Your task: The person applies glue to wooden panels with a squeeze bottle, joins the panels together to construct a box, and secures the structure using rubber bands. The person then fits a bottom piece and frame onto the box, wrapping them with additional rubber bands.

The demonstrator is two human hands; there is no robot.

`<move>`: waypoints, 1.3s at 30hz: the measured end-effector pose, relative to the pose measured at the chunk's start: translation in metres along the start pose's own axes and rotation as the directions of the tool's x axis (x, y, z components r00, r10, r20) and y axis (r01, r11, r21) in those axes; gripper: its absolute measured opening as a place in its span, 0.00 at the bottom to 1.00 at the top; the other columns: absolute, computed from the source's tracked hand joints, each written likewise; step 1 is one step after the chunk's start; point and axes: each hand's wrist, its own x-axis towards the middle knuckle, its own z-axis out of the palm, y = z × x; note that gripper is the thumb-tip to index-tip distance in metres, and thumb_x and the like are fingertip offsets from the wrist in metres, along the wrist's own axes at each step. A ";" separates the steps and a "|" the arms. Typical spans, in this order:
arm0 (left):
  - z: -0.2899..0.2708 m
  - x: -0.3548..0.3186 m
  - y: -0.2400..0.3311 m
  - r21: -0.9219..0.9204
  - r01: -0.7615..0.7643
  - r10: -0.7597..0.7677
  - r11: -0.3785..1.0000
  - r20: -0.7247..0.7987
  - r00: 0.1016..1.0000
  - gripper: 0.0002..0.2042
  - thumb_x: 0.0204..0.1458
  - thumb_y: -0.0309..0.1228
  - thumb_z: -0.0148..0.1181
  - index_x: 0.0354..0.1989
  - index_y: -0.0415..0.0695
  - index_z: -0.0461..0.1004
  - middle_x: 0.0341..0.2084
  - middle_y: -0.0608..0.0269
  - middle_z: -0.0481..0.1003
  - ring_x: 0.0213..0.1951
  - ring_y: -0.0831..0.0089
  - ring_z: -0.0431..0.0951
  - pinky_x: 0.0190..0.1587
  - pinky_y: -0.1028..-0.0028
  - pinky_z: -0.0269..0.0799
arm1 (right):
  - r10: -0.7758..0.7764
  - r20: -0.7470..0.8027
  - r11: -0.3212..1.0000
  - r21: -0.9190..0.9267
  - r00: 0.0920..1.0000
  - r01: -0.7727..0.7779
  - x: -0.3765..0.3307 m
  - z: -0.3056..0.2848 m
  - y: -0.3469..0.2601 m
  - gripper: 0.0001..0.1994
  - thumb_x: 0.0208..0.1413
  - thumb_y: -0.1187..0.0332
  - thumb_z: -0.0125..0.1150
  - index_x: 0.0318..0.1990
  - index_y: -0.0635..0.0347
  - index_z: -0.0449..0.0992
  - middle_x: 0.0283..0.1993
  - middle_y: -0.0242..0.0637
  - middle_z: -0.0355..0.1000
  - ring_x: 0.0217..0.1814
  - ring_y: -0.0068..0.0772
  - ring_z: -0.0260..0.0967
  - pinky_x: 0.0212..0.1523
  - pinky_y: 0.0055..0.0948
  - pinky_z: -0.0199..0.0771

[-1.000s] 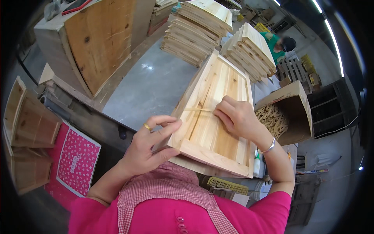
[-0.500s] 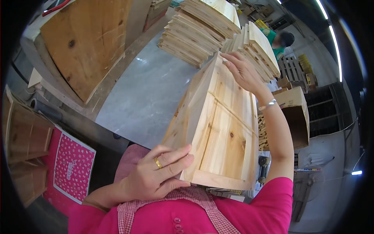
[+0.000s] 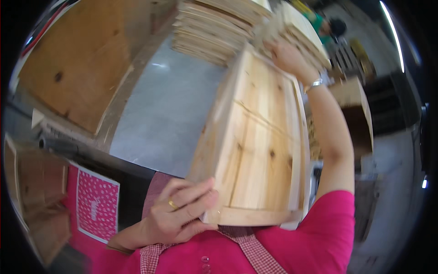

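A shallow pale wooden box (image 3: pixel 260 150), knotty and drawer-like, stands tilted in front of me. A thin line runs across its panelled face. My left hand (image 3: pixel 182 212), a ring on one finger, is closed on its near left corner, thumb below and fingers against the side. At its far end is my right hand (image 3: pixel 287 57), a bracelet on the wrist, close to the far rim. Motion smears those fingers, so I cannot tell whether they touch the rim. Beneath the box lies a grey table (image 3: pixel 159 114), largely hidden on the right.
Stacked wooden panels (image 3: pixel 210 32) stand at the far edge, with more panels (image 3: pixel 301 29) to their right. A large brown board (image 3: pixel 77 64) is at left. An open cardboard box (image 3: pixel 353 98) sits right. Beyond, a person in green (image 3: pixel 317 23) is present.
The view has shifted and blurred. My right hand has moved from the box's far left corner rightward along its far end. My left hand keeps its grip on the near corner.
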 end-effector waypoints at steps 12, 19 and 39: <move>0.029 -0.020 -0.007 0.146 0.049 -0.031 0.988 -0.122 0.992 0.24 0.59 0.35 0.55 0.61 0.32 0.71 0.60 0.35 0.69 0.53 0.52 0.74 0.56 0.60 0.68 | 0.573 -0.209 0.814 0.029 0.792 -0.581 -0.377 0.117 -0.046 0.10 0.57 0.63 0.59 0.38 0.59 0.80 0.40 0.42 0.73 0.48 0.46 0.68 0.47 0.43 0.68; 0.027 -0.039 -0.011 0.127 0.129 -0.101 0.983 -0.212 0.972 0.25 0.62 0.37 0.52 0.63 0.33 0.68 0.63 0.38 0.67 0.66 0.49 0.67 0.67 0.55 0.60 | 0.663 -0.039 0.746 0.115 0.747 -0.656 -0.422 0.153 -0.060 0.13 0.55 0.57 0.64 0.33 0.57 0.82 0.37 0.37 0.75 0.46 0.46 0.70 0.45 0.42 0.66; 0.034 -0.047 -0.009 -0.126 0.228 -0.255 0.966 -0.282 0.925 0.35 0.62 0.49 0.59 0.67 0.31 0.63 0.67 0.39 0.61 0.68 0.52 0.64 0.69 0.55 0.58 | 0.845 -0.526 0.457 0.622 0.094 -0.636 -0.345 0.062 0.095 0.09 0.53 0.64 0.58 0.30 0.60 0.75 0.29 0.46 0.77 0.37 0.53 0.76 0.40 0.48 0.74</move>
